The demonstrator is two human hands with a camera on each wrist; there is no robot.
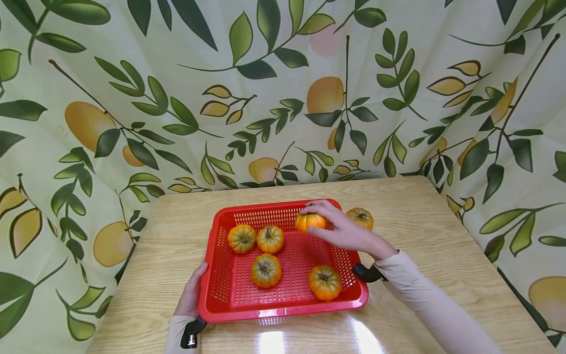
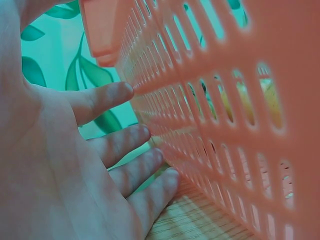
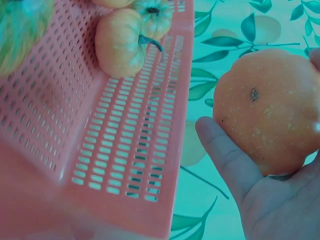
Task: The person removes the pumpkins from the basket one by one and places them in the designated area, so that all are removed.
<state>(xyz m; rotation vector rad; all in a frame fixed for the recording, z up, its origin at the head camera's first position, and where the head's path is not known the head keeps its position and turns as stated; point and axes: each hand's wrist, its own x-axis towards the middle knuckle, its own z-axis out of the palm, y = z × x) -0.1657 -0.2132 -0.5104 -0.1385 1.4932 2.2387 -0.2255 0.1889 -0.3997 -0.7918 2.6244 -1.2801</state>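
A red plastic basket (image 1: 287, 311) with slotted walls stands on the table, holding several small orange-and-green pumpkins, among them one pumpkin (image 1: 325, 283) at its front right. Above its back right part, my right hand (image 1: 333, 227) grips another pumpkin (image 1: 309, 222); the right wrist view shows this pumpkin's underside (image 3: 267, 110) between thumb and fingers. At the basket's left side is my left hand (image 1: 191, 290). In the left wrist view its fingers (image 2: 135, 165) are fairly straight, with tips at the slotted outer wall (image 2: 210, 125).
One more pumpkin (image 1: 360, 218) sits on the wooden table (image 1: 407, 236), outside the basket's back right corner. A leaf-and-fruit patterned cloth (image 1: 283, 123) hangs behind the table and along its sides.
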